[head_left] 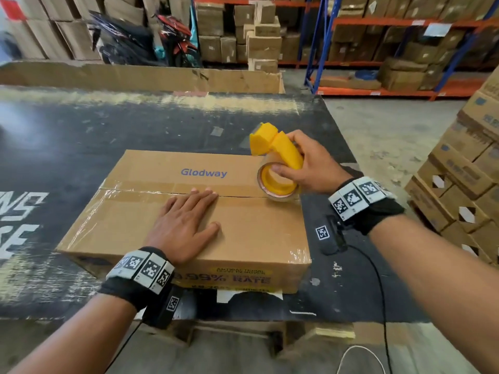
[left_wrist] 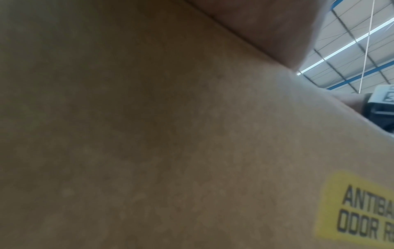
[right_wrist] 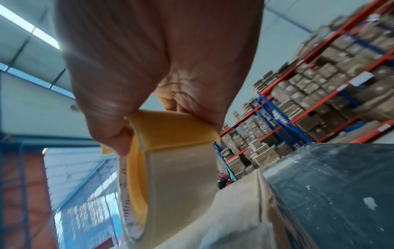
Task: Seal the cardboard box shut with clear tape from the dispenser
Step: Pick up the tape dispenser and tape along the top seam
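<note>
The flat brown corrugated cardboard box point(head_left: 189, 211) w/ blue "Glodway" print lies on the dark scuffed worktable point(head_left: 108, 125), its flaps closed and the centre seam running left to right across the top. Clear tape already glints along the left part of the seam and over the left edge; the right part shows a bare dark slit, so the seal looks approx. half done.

Left hand point(head_left: 186, 225) lies flat on the near flap, fingers straight and spread, tips at the seam, pressing down and gripping nothing. Left wrist view is nearly all box wall point(left_wrist: 149, 134) plus a yellow label, so no finger detail there.

Right hand point(head_left: 305, 166) is wrapped round the yellow plastic tape dispenser point(head_left: 275, 149), thumb hooked into the core of the clear tape roll point(head_left: 278, 184). The roll sits at the box's right end, on or just above the seam; can't tell if it touches. Right wrist view shows palm and thumb clamped on the roll point(right_wrist: 177, 182) and the yellow frame.

Handling, as I judge it: the board is stiff but the flaps will spring up, so hold them flat beside the seam, not on it. The dispenser is light, rigid, best held by its curved handle, away from the cutter end. Clear tape is thin, sticky, prone to wrinkle or fold onto itself, so keep it taut and low.
</note>
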